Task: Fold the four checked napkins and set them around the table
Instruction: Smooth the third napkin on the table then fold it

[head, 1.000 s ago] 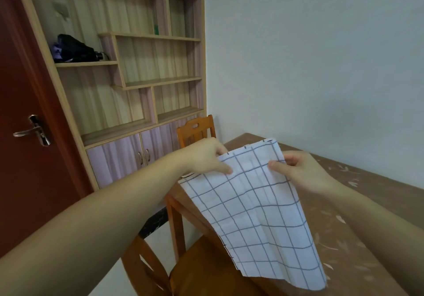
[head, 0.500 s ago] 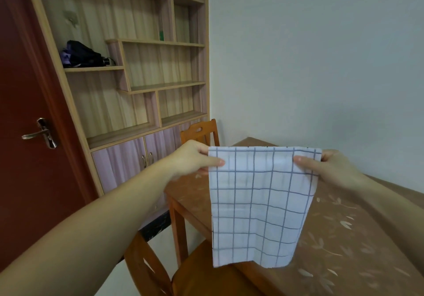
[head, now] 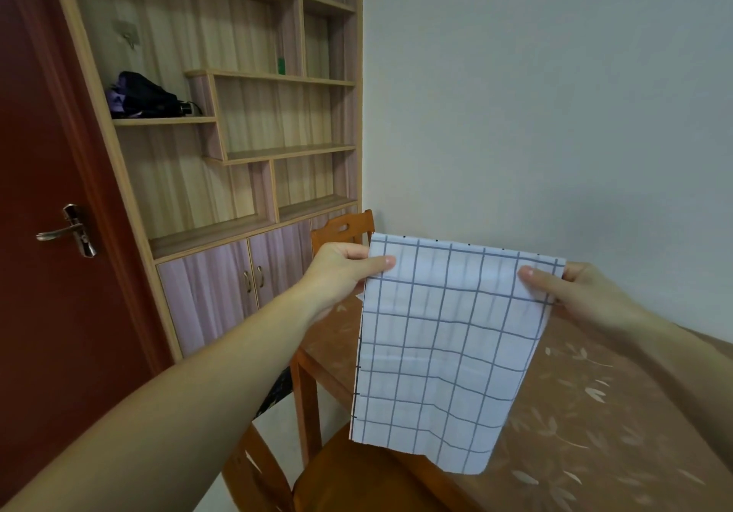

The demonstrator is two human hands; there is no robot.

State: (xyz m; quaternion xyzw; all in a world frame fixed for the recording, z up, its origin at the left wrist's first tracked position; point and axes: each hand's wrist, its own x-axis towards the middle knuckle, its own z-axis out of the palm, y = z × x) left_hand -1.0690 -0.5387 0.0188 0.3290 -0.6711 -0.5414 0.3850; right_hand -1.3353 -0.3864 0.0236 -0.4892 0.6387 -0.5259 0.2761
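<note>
Mid-fold, the left hand [head: 340, 269] and right hand [head: 587, 293] each keep a pinching grip on the checked napkin's [head: 444, 349] top corners above the table [head: 595, 412]; the next move probably calls for bringing the corners together toward twelve o'clock.

- One checked napkin [head: 448, 349]
- Two hands: left hand [head: 341, 269], right hand [head: 583, 293]
- Two chairs: near chair [head: 317, 476], far chair [head: 343, 230]
- One counter [head: 595, 412]
- One door [head: 39, 194]
</note>
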